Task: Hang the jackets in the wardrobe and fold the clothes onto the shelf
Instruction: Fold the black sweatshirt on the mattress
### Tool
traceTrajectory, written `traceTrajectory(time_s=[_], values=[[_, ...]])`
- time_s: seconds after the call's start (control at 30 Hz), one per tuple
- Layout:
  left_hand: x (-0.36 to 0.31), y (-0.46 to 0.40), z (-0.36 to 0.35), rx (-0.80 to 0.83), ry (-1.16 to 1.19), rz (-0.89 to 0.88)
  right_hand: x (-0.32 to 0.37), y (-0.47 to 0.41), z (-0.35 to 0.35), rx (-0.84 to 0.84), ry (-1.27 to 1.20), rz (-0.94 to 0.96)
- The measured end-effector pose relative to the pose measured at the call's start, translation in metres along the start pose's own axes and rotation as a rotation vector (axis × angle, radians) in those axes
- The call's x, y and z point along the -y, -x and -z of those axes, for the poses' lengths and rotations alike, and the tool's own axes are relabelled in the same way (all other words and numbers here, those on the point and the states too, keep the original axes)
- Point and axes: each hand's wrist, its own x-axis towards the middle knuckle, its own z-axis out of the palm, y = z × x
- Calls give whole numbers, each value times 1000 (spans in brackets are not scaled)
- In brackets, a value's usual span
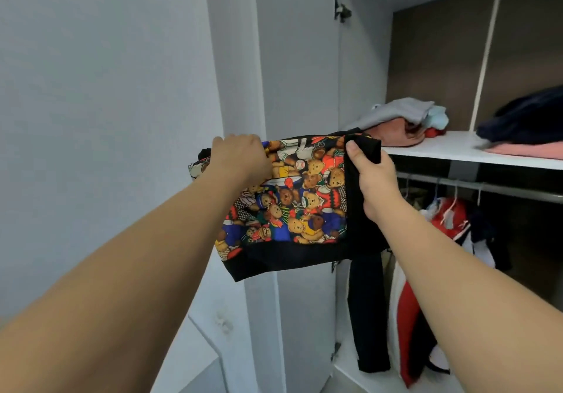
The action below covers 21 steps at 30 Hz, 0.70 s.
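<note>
Both hands clamp one garment in mid-air: our left hand (240, 156) grips the top edge of the bear-print top (292, 197), our right hand (373, 179) pinches its black side panel, thumb on the cloth. We judge it is held spread for folding. It hangs just before the shelf's (451, 149) front left corner, where folded clothes (402, 118) lie; jackets (447, 219) hang below.

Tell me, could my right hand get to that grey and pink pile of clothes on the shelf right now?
Probably not right away. The right hand grips the black edge of the teddy bear garment, so it isn't free. The path itself looks open: the pile sits on the shelf just beyond that hand, nothing between.
</note>
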Motion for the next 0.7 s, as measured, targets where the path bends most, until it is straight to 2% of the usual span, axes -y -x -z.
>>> traceTrajectory(time_s=[0.1,0.3,0.5,0.57,0.63,0.67,0.7], values=[[-26,-36,-5,29,56,-111,7,-20,24,-104,0,55],[-80,-98,-12,96,334,-262,31,-43,65,-281,44,160],[-156,-128,-8,-119,354,-348,65,-63,114,-478,105,258],[-174,-144,-12,-238,387,-328,73,-75,132,-543,90,284],[-186,-163,-26,-418,591,-213,81,-90,149,-604,44,315],[-190,-173,-35,-443,744,-125,84,-99,157,-632,13,325],[-194,-184,-46,-376,924,-39,88,-110,165,-655,-20,330]])
